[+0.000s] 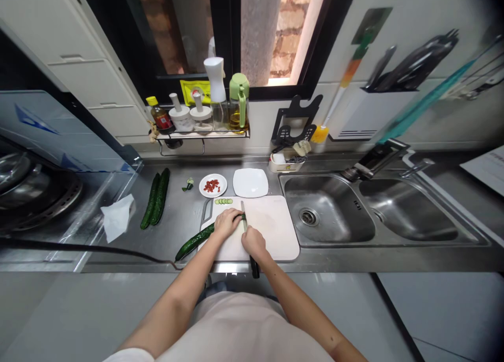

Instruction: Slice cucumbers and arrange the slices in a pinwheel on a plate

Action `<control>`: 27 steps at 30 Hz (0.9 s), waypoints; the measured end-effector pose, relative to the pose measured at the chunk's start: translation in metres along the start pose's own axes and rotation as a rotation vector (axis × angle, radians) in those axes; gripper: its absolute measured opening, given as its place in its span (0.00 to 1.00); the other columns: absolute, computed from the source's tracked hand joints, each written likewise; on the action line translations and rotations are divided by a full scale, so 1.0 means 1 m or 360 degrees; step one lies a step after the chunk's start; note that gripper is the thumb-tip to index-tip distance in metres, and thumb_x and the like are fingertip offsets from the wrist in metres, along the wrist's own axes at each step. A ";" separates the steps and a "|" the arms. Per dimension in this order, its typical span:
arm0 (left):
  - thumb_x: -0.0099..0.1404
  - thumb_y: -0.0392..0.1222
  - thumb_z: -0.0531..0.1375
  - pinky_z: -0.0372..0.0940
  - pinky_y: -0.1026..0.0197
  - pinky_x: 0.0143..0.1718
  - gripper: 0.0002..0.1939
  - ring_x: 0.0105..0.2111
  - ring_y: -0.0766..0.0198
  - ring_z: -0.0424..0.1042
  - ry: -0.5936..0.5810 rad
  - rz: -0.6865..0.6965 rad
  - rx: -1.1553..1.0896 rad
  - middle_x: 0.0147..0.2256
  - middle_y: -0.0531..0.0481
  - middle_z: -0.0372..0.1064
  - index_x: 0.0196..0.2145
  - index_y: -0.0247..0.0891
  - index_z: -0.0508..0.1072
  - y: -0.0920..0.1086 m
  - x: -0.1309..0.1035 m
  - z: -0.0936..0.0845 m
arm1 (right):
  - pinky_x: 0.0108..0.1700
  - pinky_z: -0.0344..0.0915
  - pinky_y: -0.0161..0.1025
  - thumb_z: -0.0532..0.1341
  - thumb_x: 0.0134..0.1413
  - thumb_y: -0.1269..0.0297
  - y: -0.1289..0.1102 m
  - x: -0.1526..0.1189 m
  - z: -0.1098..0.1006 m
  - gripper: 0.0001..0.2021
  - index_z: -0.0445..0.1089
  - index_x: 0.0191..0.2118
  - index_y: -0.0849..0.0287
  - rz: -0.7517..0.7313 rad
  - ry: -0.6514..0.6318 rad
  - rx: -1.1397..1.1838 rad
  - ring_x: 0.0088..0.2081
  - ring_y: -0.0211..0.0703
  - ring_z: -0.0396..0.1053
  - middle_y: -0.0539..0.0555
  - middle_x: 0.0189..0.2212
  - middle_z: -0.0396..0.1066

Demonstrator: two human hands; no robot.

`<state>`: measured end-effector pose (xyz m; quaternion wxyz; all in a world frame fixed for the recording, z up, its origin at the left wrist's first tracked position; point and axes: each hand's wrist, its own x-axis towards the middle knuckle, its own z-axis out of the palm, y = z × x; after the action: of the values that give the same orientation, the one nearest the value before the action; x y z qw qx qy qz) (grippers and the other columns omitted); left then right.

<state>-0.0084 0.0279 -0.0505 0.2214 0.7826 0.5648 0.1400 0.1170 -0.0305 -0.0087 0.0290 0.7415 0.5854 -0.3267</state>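
My left hand [227, 223] is closed over a dark green cucumber [193, 245], which lies aslant across the left side of the white cutting board [273, 225]. Its far end shows just past my fingertips, against the blade. In my right hand [254, 243] is a kitchen knife [255, 268] with a black handle; the blade points away from me, beside my left fingers. A short row of cucumber slices [223, 200] lies at the board's far left edge. Behind the board are a white plate [250, 183] and a small dish [205, 188] of chopped red pieces.
Two whole cucumbers [156, 198] and a crumpled white tissue [117, 217] lie left of the board, with green trimmings [188, 184] nearby. The double sink [328, 207] is on the right. A condiment rack [205, 135] hangs under the window. A dark cable [129, 254] crosses the counter's front left.
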 end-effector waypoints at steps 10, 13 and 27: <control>0.67 0.45 0.53 0.62 0.60 0.48 0.13 0.48 0.62 0.67 0.0027 0.0006 -0.0019 0.47 0.53 0.71 0.47 0.50 0.74 0.001 -0.001 -0.002 | 0.41 0.62 0.38 0.48 0.60 0.68 0.009 -0.015 0.007 0.16 0.67 0.48 0.64 -0.0023 -0.0031 -0.0056 0.47 0.50 0.71 0.65 0.44 0.73; 0.67 0.45 0.54 0.62 0.60 0.49 0.14 0.48 0.62 0.67 0.0013 -0.0002 -0.0031 0.47 0.53 0.71 0.47 0.50 0.74 0.001 -0.001 -0.002 | 0.41 0.62 0.38 0.48 0.60 0.69 0.013 -0.018 0.010 0.16 0.67 0.49 0.65 -0.0037 -0.0026 -0.0065 0.47 0.49 0.71 0.65 0.43 0.73; 0.67 0.46 0.53 0.62 0.60 0.49 0.13 0.48 0.62 0.67 0.0044 0.0037 -0.0056 0.46 0.53 0.71 0.46 0.50 0.74 0.001 -0.001 -0.001 | 0.41 0.63 0.39 0.48 0.60 0.68 0.008 -0.011 0.004 0.16 0.67 0.49 0.64 -0.0023 -0.0021 -0.0069 0.47 0.50 0.71 0.65 0.44 0.73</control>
<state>-0.0083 0.0271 -0.0493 0.2257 0.7831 0.5561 0.1631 0.1210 -0.0435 -0.0088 0.0466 0.7342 0.5975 -0.3189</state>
